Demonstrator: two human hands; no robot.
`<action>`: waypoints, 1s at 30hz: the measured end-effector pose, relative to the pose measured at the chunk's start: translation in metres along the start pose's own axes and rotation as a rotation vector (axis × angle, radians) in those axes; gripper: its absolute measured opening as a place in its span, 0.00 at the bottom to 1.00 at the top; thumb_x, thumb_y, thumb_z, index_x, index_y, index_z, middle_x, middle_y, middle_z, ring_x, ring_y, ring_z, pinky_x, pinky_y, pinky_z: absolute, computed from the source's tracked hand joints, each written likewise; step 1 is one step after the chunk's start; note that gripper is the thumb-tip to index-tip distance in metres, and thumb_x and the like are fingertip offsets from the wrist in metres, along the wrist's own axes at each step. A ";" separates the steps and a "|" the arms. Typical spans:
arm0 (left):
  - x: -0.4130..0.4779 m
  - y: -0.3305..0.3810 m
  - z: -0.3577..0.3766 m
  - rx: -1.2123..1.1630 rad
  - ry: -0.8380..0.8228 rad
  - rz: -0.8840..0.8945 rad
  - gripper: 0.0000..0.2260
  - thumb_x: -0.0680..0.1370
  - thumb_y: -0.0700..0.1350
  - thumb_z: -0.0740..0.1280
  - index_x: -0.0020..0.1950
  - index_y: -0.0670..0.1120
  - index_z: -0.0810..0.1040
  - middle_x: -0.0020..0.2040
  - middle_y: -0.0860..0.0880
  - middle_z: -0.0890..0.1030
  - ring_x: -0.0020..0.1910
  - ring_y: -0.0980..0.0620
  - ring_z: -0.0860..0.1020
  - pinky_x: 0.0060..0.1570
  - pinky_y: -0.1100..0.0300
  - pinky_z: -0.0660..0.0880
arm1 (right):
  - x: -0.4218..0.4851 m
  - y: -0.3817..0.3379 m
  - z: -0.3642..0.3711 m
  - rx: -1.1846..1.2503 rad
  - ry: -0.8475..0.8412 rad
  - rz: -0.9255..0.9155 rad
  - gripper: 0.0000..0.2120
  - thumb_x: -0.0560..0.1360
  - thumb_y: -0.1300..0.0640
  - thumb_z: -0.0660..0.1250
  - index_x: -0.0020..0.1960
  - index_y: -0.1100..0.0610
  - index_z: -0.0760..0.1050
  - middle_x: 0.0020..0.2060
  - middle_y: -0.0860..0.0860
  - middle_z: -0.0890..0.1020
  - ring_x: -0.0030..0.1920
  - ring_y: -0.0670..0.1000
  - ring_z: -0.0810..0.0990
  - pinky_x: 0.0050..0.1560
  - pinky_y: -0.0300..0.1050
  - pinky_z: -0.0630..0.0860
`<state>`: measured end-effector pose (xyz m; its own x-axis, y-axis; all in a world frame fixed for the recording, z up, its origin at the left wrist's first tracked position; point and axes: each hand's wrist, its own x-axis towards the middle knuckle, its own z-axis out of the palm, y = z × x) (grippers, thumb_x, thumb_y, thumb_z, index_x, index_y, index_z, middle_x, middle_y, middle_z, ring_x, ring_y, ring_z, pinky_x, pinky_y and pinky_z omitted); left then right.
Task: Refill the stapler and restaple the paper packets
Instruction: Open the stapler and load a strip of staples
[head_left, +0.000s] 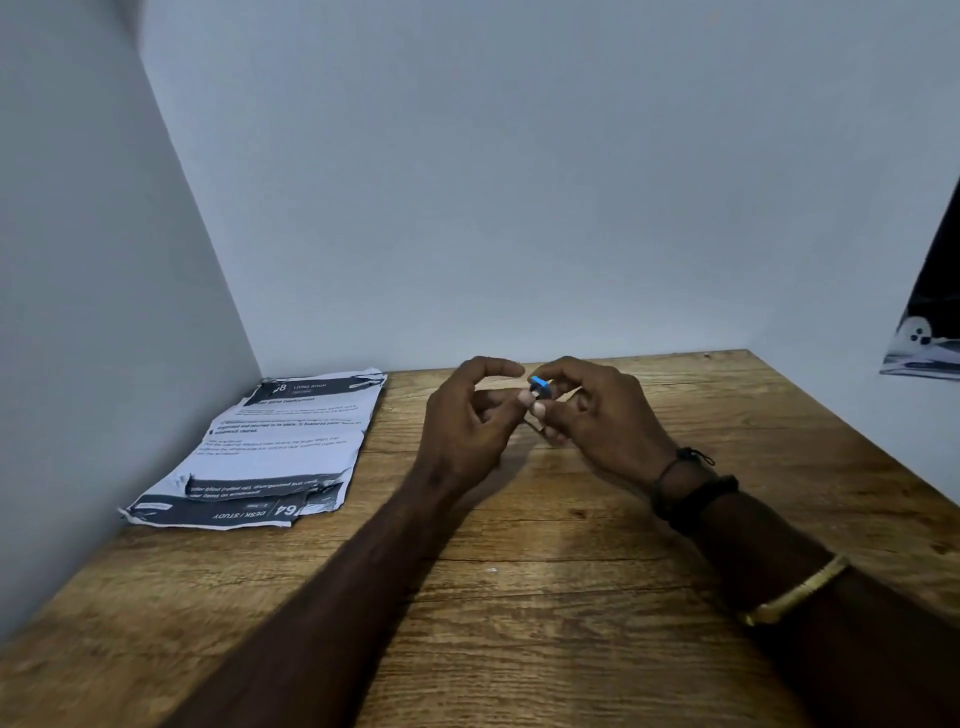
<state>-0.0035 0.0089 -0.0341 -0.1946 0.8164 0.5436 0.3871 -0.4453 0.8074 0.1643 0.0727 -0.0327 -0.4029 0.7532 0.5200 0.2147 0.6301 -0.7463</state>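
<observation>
Both my hands are raised a little above the wooden desk (571, 597), close together near its back edge. My right hand (602, 415) pinches a small blue stapler (538, 385), of which only the blue end shows between thumb and fingers. My left hand (467, 415) sits right beside it with fingers curled and fingertips touching the stapler; whether it holds anything small is hidden. A stack of printed paper packets (275, 447) with dark header bands and torn edges lies flat at the desk's back left, apart from both hands.
Pale walls close the desk at the left and the back. A dark printed poster or box (924, 322) hangs at the right edge of view. A tiny white speck (491, 570) lies mid-desk.
</observation>
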 end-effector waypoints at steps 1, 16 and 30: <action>0.000 0.000 0.001 -0.037 -0.020 -0.014 0.14 0.76 0.43 0.75 0.61 0.46 0.79 0.50 0.46 0.87 0.50 0.51 0.87 0.48 0.56 0.83 | 0.000 -0.001 0.001 0.079 0.010 0.021 0.08 0.75 0.56 0.75 0.53 0.50 0.81 0.42 0.52 0.85 0.33 0.50 0.87 0.35 0.47 0.84; -0.006 0.005 0.008 0.196 0.059 -0.014 0.06 0.74 0.44 0.76 0.48 0.45 0.84 0.42 0.48 0.86 0.45 0.48 0.84 0.48 0.51 0.81 | 0.002 0.001 0.003 0.162 -0.027 0.057 0.05 0.78 0.55 0.71 0.53 0.53 0.81 0.45 0.52 0.85 0.47 0.54 0.85 0.45 0.54 0.83; -0.001 0.013 0.002 -0.130 0.080 -0.151 0.06 0.77 0.34 0.71 0.51 0.32 0.79 0.47 0.31 0.83 0.48 0.33 0.84 0.51 0.37 0.81 | 0.004 -0.006 -0.001 0.260 0.089 0.083 0.03 0.79 0.62 0.69 0.52 0.59 0.80 0.43 0.60 0.85 0.42 0.51 0.86 0.43 0.47 0.85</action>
<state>0.0034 0.0033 -0.0245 -0.3147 0.8480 0.4264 0.2298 -0.3678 0.9011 0.1623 0.0723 -0.0255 -0.3117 0.8210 0.4783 0.0034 0.5043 -0.8635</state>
